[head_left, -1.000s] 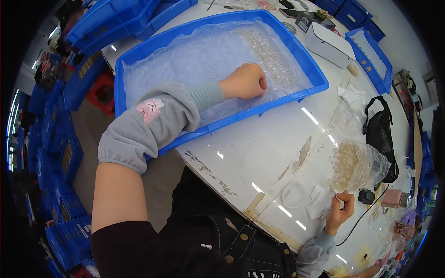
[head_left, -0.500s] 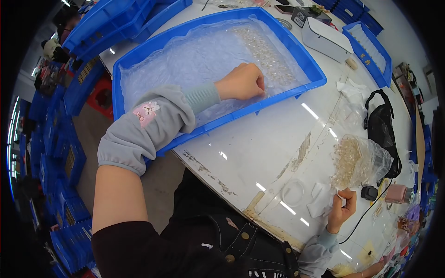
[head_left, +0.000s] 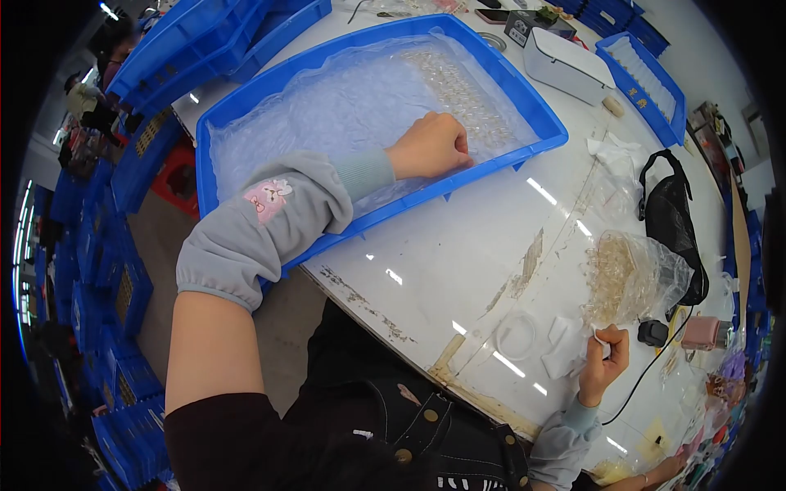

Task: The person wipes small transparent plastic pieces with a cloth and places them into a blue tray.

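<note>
My left hand (head_left: 427,146), in a grey sleeve cover, is closed at the near side of a blue tray (head_left: 524,152). Its fingertips are pinched down by the rim, and what they hold is hidden. Clear plastic film (head_left: 352,94) lines the tray, and rows of small clear pieces (head_left: 467,102) lie on its right part. On the table to the right, my right hand (head_left: 604,368) is closed with thumb and finger pinched around a small white thing, too little to name. Just beyond it, a pile of similar clear pieces (head_left: 608,278) spills from a clear plastic bag (head_left: 670,274).
White paper pieces (head_left: 565,348) and a clear ring (head_left: 516,335) lie left of my right hand. A black mesh bag (head_left: 675,221), white box (head_left: 566,67) and smaller blue tray (head_left: 647,86) stand farther back. Blue crates (head_left: 192,49) are stacked at left. Another person's arm (head_left: 663,473) shows bottom right.
The view has shifted slightly. My left hand stays pinched at the tray's near rim. My right hand remains by the pile, with less of the white thing showing at its fingertips.
</note>
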Tool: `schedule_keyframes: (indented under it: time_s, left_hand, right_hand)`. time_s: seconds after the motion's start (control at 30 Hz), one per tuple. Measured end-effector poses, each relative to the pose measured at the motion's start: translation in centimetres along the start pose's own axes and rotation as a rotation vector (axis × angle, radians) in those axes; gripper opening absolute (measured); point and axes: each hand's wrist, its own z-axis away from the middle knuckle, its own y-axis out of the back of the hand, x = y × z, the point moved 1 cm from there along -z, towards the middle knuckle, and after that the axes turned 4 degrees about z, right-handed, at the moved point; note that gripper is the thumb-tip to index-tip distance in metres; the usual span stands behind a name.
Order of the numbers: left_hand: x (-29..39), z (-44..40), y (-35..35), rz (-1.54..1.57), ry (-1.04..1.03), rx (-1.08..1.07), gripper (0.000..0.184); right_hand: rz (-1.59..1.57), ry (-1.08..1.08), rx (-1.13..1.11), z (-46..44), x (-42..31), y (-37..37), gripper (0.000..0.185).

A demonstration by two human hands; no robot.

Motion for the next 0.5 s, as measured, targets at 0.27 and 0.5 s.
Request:
schedule_keyframes:
  time_s: [0.27, 0.5]
  left_hand:
    - [2.9, -0.1, 1.7, 0.015, -0.113, 0.075, 0.021]
    - [12.1, -0.2, -4.2, -0.033, -0.606, -0.031, 0.013]
  right_hand:
    - [-0.034, -0.007, -0.019, -0.4, -0.7, -0.1, 0.009]
    - [-0.041, 0.033, -0.038, -0.3, -1.0, -0.1, 0.009]
